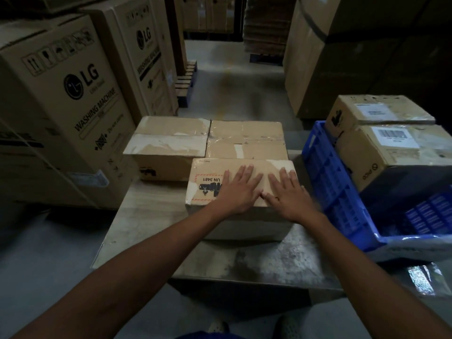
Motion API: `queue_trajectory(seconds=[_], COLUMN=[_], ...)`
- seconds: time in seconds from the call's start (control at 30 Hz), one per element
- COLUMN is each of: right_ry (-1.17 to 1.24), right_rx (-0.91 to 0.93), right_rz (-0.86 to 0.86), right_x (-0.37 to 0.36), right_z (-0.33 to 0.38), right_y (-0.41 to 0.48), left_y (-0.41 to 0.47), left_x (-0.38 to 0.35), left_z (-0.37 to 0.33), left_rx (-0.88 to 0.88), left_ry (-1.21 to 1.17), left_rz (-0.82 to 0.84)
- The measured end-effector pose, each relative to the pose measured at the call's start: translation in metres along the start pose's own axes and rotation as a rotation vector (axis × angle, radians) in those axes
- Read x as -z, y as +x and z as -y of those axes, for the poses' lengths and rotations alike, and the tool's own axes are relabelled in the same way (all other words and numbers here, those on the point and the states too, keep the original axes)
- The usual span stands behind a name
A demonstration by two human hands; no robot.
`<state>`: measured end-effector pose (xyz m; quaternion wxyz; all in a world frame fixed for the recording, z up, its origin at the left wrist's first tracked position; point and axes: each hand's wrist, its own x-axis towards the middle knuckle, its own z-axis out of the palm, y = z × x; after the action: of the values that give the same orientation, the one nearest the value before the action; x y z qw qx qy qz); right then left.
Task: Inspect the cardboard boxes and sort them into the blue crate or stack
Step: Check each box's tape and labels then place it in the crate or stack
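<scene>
A cardboard box with a "UN 3481" label [208, 177] stands on the low table [151, 216] in front of me. My left hand [238, 189] and my right hand [287, 194] lie flat on its top, fingers spread, side by side and almost touching. Behind it two more taped boxes sit next to each other, one at the left [168, 140] and one at the right [247, 138]. At the right the blue crate [335, 189] holds two labelled boxes, a near one [391, 155] and a far one [376, 111].
Tall washing machine cartons [66, 101] line the left side. Large cartons [342, 57] rise at the right behind the crate. An aisle of concrete floor [234, 81] runs ahead between them. Pallets [187, 79] lie at the aisle's left. My shoes show at the bottom edge.
</scene>
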<state>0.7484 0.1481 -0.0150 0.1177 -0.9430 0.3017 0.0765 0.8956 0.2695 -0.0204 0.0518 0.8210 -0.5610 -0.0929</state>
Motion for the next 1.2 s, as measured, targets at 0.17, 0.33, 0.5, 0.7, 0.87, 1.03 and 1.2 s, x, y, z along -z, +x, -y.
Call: queue_trajectory(seconds=[0.17,0.33,0.5,0.7,0.87,1.03,1.2], right_ry=[0.119,0.996,1.218,0.891,0.677,0.837,1.300], right_rx=[-0.030,-0.433,-0.527,-0.387,-0.143,0.102,0.004], right_rz=[-0.145,-0.434,-0.434,-0.634,-0.636,-0.530,-0.561], right_x=[-0.004,-0.020,-0.010,0.049,0.089,0.082,0.066], right_z=[0.000,0.012,0.017,0.036,0.051,0.064,0.084], right_y=[-0.006,-0.023,-0.022,-0.030,-0.031,-0.038,-0.050], left_y=[-0.005,-0.020,-0.030,-0.057,-0.075,-0.054,-0.060], left_x=[0.001,0.017,0.025,0.014,0.005,0.080,0.121], left_z=[0.010,0.059,0.068,0.061,0.050,0.052,0.044], left_rx=[0.161,0.550,0.649,0.641,0.700,0.544,0.566], left_ry=[-0.029,-0.143,-0.363,-0.561,-0.584,-1.112,-1.619], left_rz=[-0.116,-0.197,-0.204,-0.191,-0.096,-0.341,0.031])
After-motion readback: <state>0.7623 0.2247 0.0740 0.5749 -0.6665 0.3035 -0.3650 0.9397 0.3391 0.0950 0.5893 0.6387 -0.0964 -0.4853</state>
